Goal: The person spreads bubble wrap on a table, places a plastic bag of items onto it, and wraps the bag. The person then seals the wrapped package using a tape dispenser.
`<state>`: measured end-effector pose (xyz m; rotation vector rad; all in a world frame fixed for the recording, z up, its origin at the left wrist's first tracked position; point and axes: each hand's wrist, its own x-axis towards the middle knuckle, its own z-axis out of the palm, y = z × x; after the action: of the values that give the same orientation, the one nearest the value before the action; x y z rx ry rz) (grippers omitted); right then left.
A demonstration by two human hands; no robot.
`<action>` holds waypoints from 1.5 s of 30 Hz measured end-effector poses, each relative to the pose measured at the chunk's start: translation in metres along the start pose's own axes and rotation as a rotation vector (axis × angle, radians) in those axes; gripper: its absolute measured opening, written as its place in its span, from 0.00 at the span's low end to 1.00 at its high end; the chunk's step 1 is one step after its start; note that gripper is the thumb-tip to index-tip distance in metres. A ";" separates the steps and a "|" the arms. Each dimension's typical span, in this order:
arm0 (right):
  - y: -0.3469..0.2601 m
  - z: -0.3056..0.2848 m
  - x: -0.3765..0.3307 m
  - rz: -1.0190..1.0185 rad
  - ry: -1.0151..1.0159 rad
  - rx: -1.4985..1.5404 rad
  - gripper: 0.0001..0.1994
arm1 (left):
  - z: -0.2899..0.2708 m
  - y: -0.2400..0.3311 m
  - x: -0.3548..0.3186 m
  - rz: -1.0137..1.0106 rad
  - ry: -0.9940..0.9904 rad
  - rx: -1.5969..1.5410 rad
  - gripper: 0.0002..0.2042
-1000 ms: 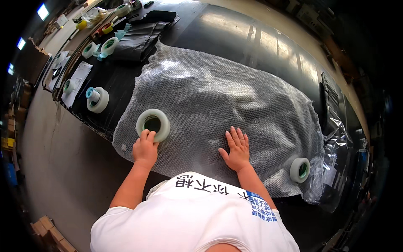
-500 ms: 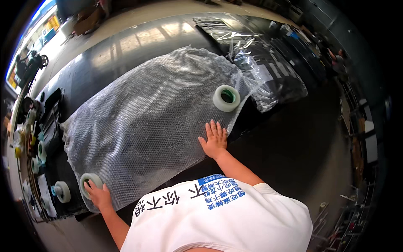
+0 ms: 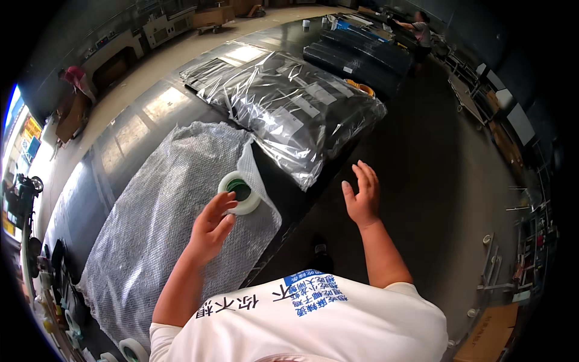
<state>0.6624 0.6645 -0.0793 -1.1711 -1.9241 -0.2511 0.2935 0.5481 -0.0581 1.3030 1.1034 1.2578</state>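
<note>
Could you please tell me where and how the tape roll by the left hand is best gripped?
Probably by the near-left part of its ring wall, from above: fingers in the core, thumb outside. The tape roll lies flat on the bubble wrap with its hole facing up, and the left hand overlaps that edge in this view.

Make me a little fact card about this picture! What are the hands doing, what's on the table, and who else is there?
Left hand: grip open, by the packing tape roll; can't tell if touching
Right hand: grip open, empty, beyond the black table's near edge
On table: bubble wrap under that roll; dark bundle in clear plastic
Others: one person upper left, another person upper right
</note>
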 end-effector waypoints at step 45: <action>0.414 0.357 0.271 1.028 -1.218 1.298 0.23 | 0.144 -0.122 0.307 -0.264 0.591 -0.936 0.31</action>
<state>0.7417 1.2579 -0.1996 -1.1453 -1.3586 2.2809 0.4556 0.8587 -0.1436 0.0784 0.8315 1.6925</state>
